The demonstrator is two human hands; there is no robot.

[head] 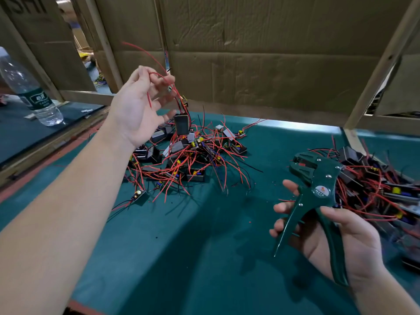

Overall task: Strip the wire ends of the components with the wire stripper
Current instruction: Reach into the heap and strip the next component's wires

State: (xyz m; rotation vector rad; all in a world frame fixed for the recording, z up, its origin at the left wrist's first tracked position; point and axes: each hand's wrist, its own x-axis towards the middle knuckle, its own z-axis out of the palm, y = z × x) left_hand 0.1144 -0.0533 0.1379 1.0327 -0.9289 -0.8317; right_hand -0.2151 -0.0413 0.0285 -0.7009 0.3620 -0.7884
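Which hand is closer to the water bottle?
Left. The left hand, pinching red wires, is right of the water bottle; the right hand, gripping the wire stripper, is much farther right.

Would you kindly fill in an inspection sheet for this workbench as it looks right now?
Surface: green mat, dotted with small red scraps.
Job's things: wire stripper in the right hand; one component dangling by its red wires from the left hand; a central pile of components; a second pile at the right.
Clutter: water bottle standing far left.
Grippers: left hand pinches the red wires; right hand grips the stripper's handles.
Cables: both piles are tangles of red and black wire.
Surroundings: cardboard wall behind; wooden frame.
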